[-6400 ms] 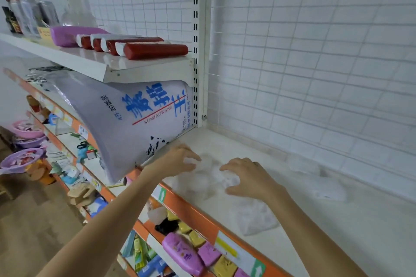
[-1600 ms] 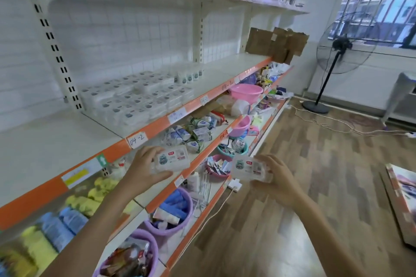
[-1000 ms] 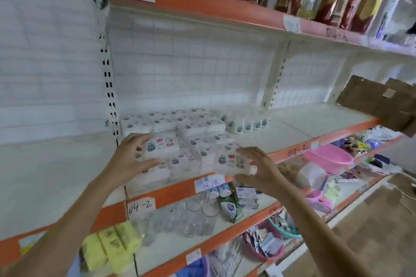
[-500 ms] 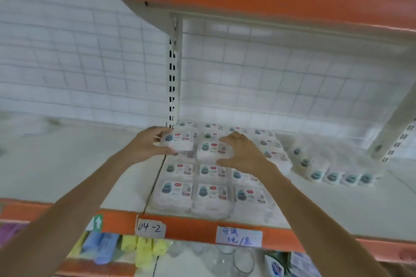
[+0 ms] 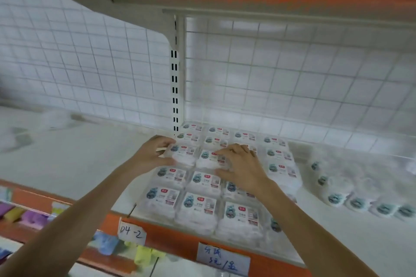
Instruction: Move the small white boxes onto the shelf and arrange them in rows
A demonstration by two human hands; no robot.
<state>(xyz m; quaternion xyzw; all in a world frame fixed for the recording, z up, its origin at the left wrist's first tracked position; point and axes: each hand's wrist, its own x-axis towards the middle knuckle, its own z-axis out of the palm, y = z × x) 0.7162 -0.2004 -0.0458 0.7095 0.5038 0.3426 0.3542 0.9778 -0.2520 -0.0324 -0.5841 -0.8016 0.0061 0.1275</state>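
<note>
On the white shelf (image 5: 74, 164), small white boxes (image 5: 202, 208) lie flat in rows, packed side by side behind the orange front edge (image 5: 171, 238). The left hand (image 5: 153, 155) grips one box (image 5: 183, 153) at the block's left side. Just beside it, the right hand (image 5: 240, 166) curls over the neighbouring box (image 5: 209, 159).

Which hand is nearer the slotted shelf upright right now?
Left. The left hand grips a small white box just below and slightly left of the slotted upright; the right hand, on its own box, sits farther right.
</note>
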